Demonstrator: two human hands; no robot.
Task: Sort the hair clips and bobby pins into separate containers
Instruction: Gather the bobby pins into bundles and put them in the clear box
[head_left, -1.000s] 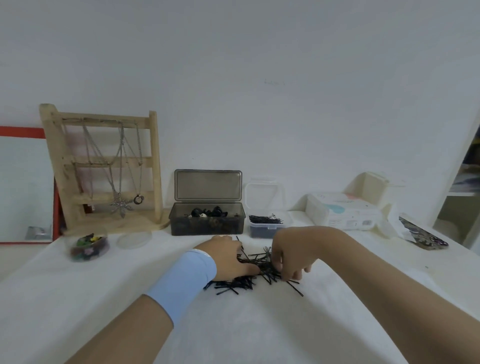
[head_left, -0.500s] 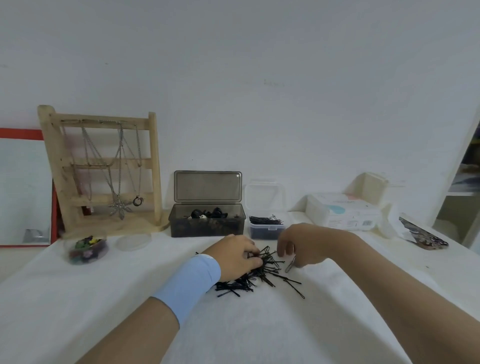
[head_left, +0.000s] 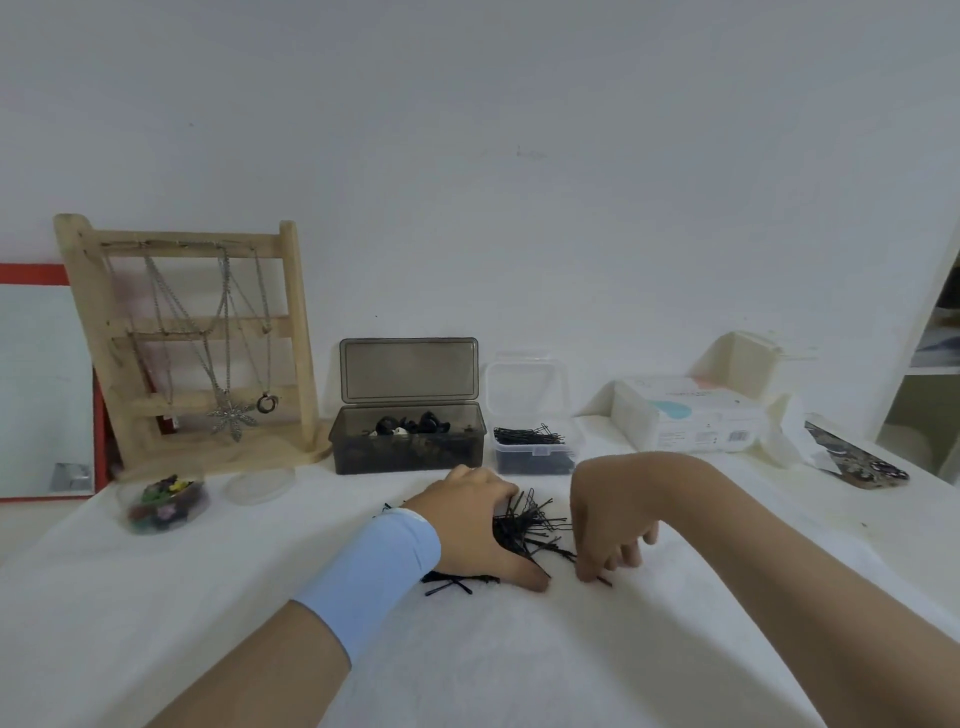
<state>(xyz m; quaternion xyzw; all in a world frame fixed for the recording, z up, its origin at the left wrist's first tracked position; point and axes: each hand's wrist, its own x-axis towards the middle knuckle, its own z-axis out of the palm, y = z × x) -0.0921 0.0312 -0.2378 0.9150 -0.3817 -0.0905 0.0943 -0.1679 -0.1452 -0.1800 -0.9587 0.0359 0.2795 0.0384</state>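
Note:
A loose pile of black bobby pins (head_left: 530, 525) lies on the white cloth in the middle of the table. My left hand (head_left: 478, 525), with a light blue wristband, lies curled over the left side of the pile. My right hand (head_left: 608, 525) reaches down at the pile's right edge, its fingertips pinched on a bobby pin against the cloth. Behind the pile stand an open smoky grey box (head_left: 408, 441) with dark hair clips in it and a small clear box (head_left: 535, 447) with bobby pins inside.
A wooden necklace rack (head_left: 192, 343) stands at the back left, beside a red-framed mirror (head_left: 36, 384). A round clear tub of coloured clips (head_left: 163, 506) and its lid (head_left: 260, 483) sit in front. A wipes pack (head_left: 691, 415) and a patterned phone (head_left: 854, 460) lie at the right.
My right hand rose toward the clear box half a second ago and has come back down to the pile's right edge. My left hand has stayed on the pile.

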